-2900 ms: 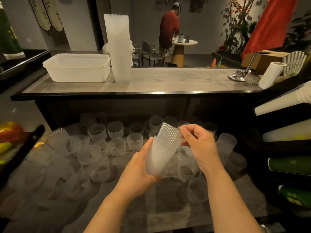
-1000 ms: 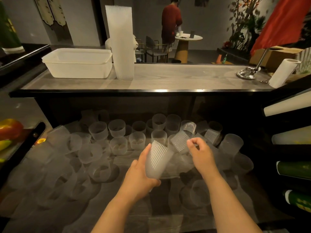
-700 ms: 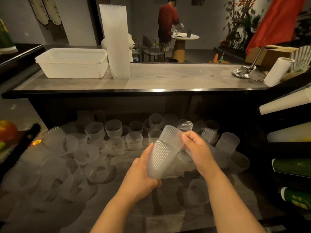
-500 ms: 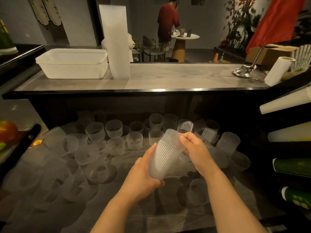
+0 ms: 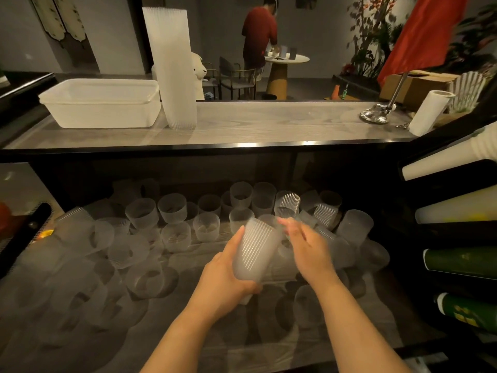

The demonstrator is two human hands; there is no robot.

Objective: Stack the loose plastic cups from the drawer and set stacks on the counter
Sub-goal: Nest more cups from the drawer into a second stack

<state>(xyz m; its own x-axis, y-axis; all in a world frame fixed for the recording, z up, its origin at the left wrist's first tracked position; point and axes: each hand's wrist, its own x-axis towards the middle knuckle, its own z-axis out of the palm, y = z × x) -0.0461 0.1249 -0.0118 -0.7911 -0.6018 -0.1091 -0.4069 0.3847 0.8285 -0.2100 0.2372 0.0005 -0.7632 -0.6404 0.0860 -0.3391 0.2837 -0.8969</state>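
Note:
My left hand (image 5: 227,273) grips a short stack of ribbed clear plastic cups (image 5: 254,251), tilted with its mouth up and away from me, above the open drawer (image 5: 188,332). My right hand (image 5: 306,247) is just right of the stack's mouth, blurred, fingers loosely extended and holding nothing. Several loose cups (image 5: 172,208) stand and lie across the drawer, most at the back and left. A tall finished stack of cups (image 5: 172,68) stands on the counter (image 5: 269,125).
A white plastic bin (image 5: 102,103) sits left of the tall stack. A paper towel roll (image 5: 430,111) and a metal stand base (image 5: 376,115) are at the counter's right end. Rolled items fill a rack (image 5: 457,211) on the right. A person stands at a distant table.
My right hand picked a cup from the drawer, pushed it into the stack my left hand holds, then let go and drew slightly right. The stack sits a little lower.

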